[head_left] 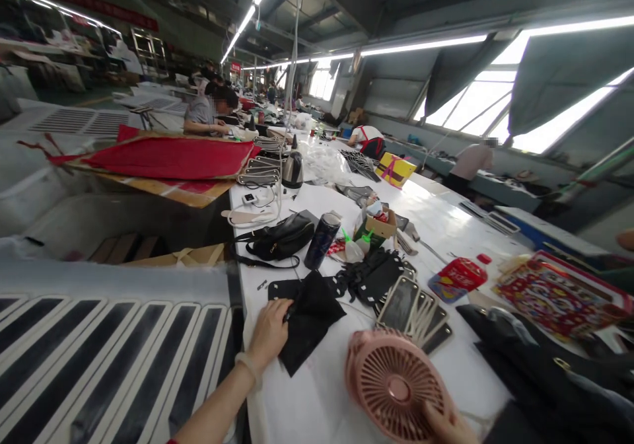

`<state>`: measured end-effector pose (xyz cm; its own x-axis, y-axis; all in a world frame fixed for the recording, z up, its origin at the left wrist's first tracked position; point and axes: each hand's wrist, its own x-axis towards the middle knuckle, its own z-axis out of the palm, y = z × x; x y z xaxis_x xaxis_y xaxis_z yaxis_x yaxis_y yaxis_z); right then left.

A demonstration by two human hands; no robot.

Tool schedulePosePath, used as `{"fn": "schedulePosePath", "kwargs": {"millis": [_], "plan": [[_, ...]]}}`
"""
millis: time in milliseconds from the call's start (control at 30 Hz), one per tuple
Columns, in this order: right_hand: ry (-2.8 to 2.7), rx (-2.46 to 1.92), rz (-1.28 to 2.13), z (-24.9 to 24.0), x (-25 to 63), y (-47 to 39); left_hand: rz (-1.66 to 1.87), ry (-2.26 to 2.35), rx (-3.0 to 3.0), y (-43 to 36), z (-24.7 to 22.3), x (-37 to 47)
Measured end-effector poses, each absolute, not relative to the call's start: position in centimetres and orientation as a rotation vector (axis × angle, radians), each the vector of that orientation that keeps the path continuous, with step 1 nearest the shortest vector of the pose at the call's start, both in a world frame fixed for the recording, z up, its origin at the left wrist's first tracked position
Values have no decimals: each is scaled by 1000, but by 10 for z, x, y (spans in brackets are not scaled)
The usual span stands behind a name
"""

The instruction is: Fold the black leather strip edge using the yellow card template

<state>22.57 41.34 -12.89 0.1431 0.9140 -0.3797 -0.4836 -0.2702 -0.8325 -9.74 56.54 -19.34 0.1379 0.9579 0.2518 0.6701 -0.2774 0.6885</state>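
Observation:
My left hand (268,333), with a pale bracelet on the wrist, is closed on the edge of a black piece of material (313,325), folded with pointed corners, near the table's left edge. Its fingertips are partly hidden at the fold. At the bottom right, my right hand (443,424) grips a round pink fan (396,386) by its lower right rim; the hand is partly cut off by the frame. Beyond the fan lie grey-and-cream strap-like pieces (416,308). Black cut pieces (374,275) lie in a heap behind the black material.
A black bag (282,236), a dark can (321,240) and green-tipped bottles (354,249) stand farther up the white table (321,199). Right of them are a red-labelled bottle (460,275) and a colourful box (562,292). Framed strips (143,365) lie at left. People work farther off.

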Motion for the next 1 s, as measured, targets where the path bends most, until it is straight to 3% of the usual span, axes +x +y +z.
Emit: {"fn": "schedulePosePath", "kwargs": {"millis": [200,400,467,533,667,867,1000], "plan": [[-707,-1129,1554,-124,145,452,947,1594,2045,568,-203,-94],[-1107,-1143,1685,-114,180,465,991,1573,2083,572,-219,-96],[-1280,-1462,1561,-96,210,482,1010,1578,2094,574,-225,-96],[-1487,-1852,1127,-77,236,513,1017,1596,2124,575,-229,-97],[-1684,-2154,634,-77,255,593,992,1623,2224,577,-235,-99],[-1760,-2395,400,-142,224,631,985,1666,2338,581,-241,-103],[-1610,-2344,361,-153,239,613,1003,1685,2372,582,-243,-104]]}}
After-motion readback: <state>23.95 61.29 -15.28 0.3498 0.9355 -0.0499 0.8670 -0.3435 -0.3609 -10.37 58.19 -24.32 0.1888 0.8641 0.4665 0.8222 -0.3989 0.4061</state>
